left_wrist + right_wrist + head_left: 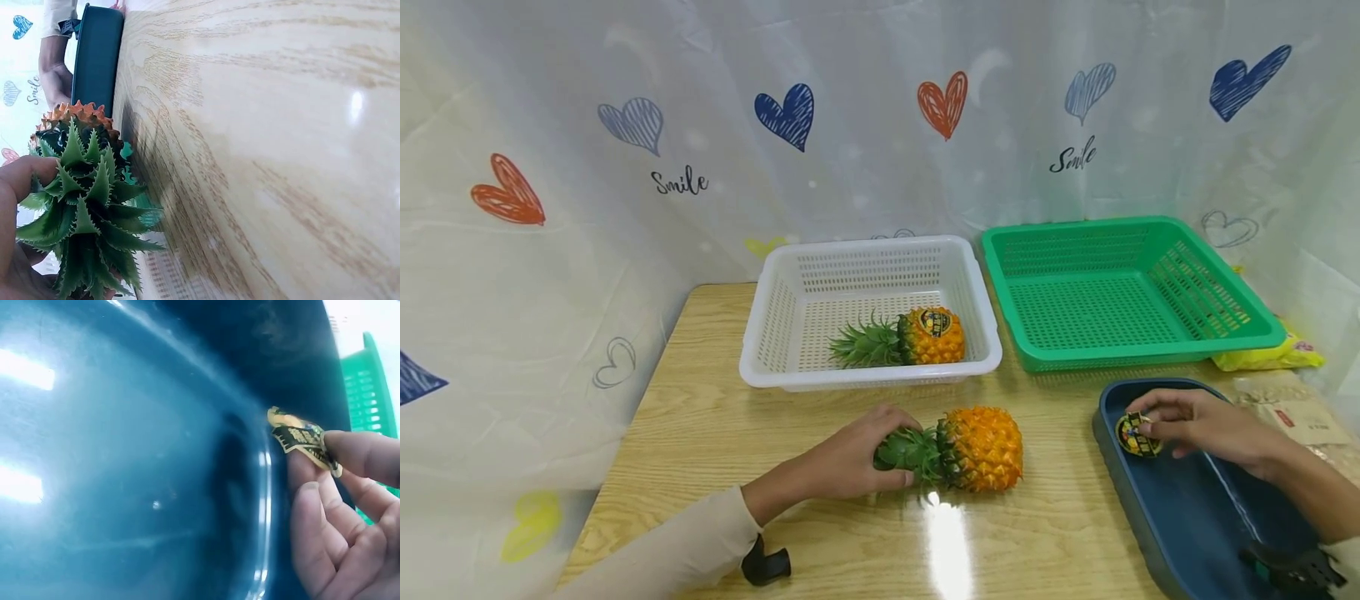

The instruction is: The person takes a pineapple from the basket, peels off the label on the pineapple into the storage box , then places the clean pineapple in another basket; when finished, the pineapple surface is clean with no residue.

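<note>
Left hand [859, 457] grips a pineapple [985, 448] by the leaves [917, 455], and the right hand [1213, 427] pinches a sticker [1137, 437] over the blue tray [1183, 525]!

The near edge of the table [1052, 517] is cut off by the bottom of the head view, as is the blue tray [1176, 508] toward the table's right edge. The gripped pineapple [985, 448] is partly covered by the left hand [872, 454]; in the left wrist view, its fruit is mostly hidden behind its leaves [99, 182]. Near the table's far right corner, the yellow packet [1270, 357] is partly hidden by the green basket [1157, 346]. The fine print on the sticker [1129, 435] in the right hand [1213, 425] is too small to be read.
</note>
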`<action>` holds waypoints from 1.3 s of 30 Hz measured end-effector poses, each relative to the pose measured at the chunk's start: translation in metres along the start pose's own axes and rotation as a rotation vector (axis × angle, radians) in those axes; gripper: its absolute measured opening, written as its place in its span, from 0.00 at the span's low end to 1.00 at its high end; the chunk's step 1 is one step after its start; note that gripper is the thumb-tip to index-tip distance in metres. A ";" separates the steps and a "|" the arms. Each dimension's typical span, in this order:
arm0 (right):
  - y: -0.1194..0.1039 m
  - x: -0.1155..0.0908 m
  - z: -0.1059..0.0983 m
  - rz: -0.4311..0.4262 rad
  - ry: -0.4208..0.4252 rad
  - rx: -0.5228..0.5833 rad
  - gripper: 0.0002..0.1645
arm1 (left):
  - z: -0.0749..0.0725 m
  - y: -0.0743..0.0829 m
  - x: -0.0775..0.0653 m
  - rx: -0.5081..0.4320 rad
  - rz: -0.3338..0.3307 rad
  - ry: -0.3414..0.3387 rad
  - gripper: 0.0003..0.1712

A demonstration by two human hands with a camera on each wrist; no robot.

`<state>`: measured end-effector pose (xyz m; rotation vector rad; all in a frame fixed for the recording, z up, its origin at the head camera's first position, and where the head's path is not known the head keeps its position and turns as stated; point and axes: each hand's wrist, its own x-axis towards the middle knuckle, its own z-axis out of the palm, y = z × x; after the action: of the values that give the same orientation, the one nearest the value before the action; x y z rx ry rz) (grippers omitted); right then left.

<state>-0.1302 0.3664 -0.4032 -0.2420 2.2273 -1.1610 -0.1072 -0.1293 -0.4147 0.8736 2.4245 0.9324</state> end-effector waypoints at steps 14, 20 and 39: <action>-0.001 0.016 0.007 0.083 0.050 -0.012 0.28 | -0.001 -0.001 0.000 -0.004 0.000 -0.004 0.32; -0.003 0.018 0.009 0.137 0.078 -0.050 0.31 | 0.000 -0.002 -0.001 -0.003 -0.002 -0.006 0.33; -0.001 0.003 0.010 0.066 0.154 -0.081 0.36 | -0.001 -0.001 0.001 0.014 -0.012 -0.012 0.33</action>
<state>-0.1270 0.3577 -0.4078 -0.1139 2.4008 -1.0877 -0.1090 -0.1292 -0.4148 0.8662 2.4259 0.9048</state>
